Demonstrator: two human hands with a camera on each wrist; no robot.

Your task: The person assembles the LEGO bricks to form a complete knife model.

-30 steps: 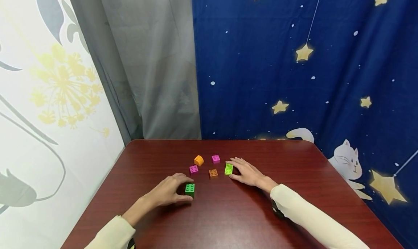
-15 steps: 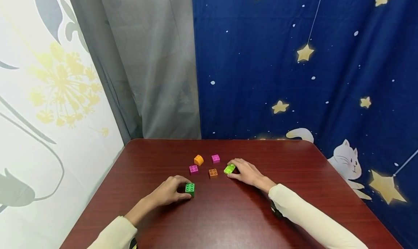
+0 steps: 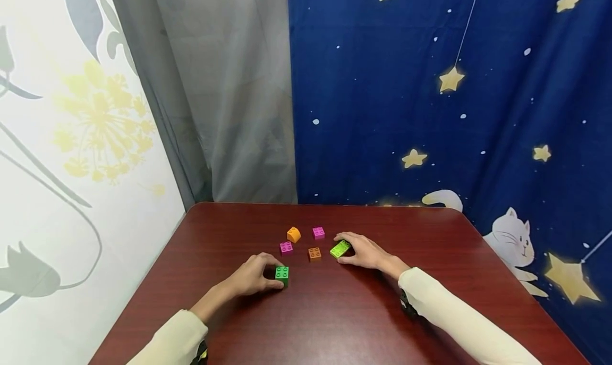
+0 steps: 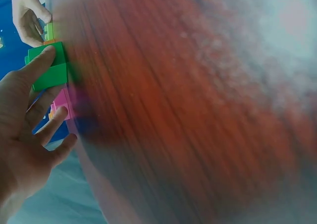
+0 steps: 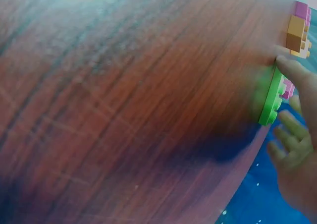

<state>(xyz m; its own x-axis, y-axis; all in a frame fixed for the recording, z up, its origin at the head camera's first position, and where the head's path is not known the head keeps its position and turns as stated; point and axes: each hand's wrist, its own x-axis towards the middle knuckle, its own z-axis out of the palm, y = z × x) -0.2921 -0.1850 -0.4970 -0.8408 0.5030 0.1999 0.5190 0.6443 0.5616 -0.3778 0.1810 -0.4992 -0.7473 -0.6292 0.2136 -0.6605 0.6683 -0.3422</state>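
My left hand pinches a dark green toy building brick between thumb and fingers. In the left wrist view the thumb lies on one face of this green brick, and the other fingers spread below. Farther right, my right hand has its thumb and fingertips around a flat lime green brick, which lies at a slant. The right wrist view has the thumb at one end of the lime brick. How firmly the far fingers touch it is hard to tell.
Between the hands lie a brown-orange brick, a magenta brick, another magenta brick and a rounded orange brick. They rest on a dark red wooden table. Curtains hang behind its far edge.
Left fingers and thumb have closed onto the green brick. The lime brick has turned from straight to slanted under the right hand, whose fingers have drawn in. The view has shifted slightly.
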